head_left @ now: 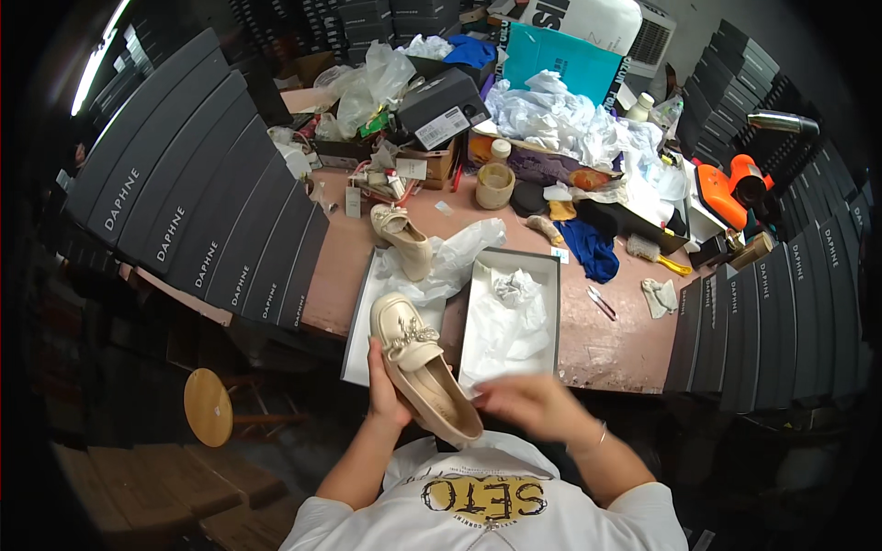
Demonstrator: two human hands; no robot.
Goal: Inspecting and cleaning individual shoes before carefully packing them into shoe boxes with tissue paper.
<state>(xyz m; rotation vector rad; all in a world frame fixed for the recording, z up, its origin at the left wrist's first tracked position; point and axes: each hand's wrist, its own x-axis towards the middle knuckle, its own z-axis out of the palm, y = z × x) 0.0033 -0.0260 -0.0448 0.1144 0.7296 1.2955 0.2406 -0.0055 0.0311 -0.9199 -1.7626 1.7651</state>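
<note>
Dark grey cardboard shoe boxes [184,202] are standing in a leaning row along the left of a worn pinkish worktable [629,354]. At the near edge, the left hand [386,390] is gripping a cream, shiny loafer with a jewelled bow [432,381] from its left side, holding it tilted, its opening facing up. The right hand [537,404] is hovering just right of the loafer's heel, blurred, its fingers bent; whether it is touching or pinching anything, I cannot tell. Just beyond, two open white-lined box halves are lying side by side: the left one [360,340] is sitting partly under the loafer, and the right one [557,308] is holding crumpled white tissue paper [503,344]. Farther off, a matching cream shoe [404,241] is resting beside more tissue. To its right, a dark blue cloth [590,250] is lying near a yellow-handled brush [648,248]. Farthest back, a teal bag [560,60] is rising behind heaped white paper [551,115].
</note>
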